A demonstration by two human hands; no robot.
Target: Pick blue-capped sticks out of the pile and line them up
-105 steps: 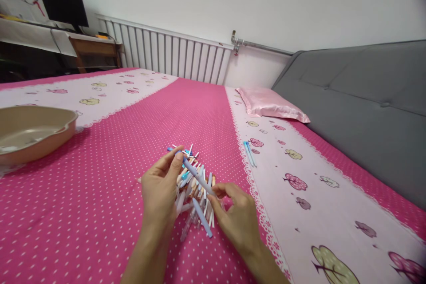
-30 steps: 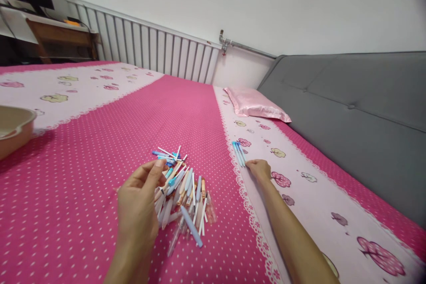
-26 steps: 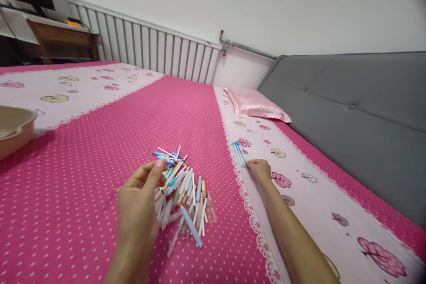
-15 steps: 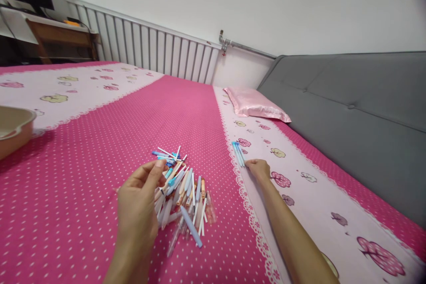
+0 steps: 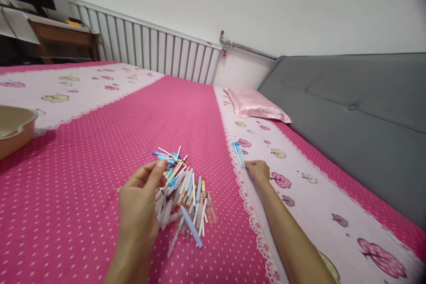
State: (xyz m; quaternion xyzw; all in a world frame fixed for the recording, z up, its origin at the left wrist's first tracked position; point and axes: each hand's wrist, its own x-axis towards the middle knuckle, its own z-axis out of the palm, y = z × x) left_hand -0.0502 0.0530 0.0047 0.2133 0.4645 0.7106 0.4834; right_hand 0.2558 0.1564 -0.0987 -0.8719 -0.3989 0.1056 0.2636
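Note:
My left hand (image 5: 140, 199) hovers at the near left side of a loose pile of pen parts (image 5: 186, 191). Its thumb and fingers are curled together, and whatever may be between them is hidden. Light blue and peach barrels, thin white refills, clear tubes and small blue pieces make up the pile. Over on the white strip of the bedspread, my right hand (image 5: 258, 171) has its fingertips closed at the near end of a blue pen (image 5: 241, 155). Another blue pen (image 5: 237, 153) lies right alongside it, to its left.
A pink dotted bedspread (image 5: 179, 111) covers the bed. At the left edge stands a peach basin (image 5: 20, 135). A pink pillow (image 5: 256, 104) rests against the grey headboard (image 5: 349, 124). Behind are a white radiator (image 5: 149, 44) and a desk (image 5: 63, 37) with a monitor.
Almost nothing differs. The view has shifted slightly; both hands keep their places, and the pens by my right hand still lie side by side.

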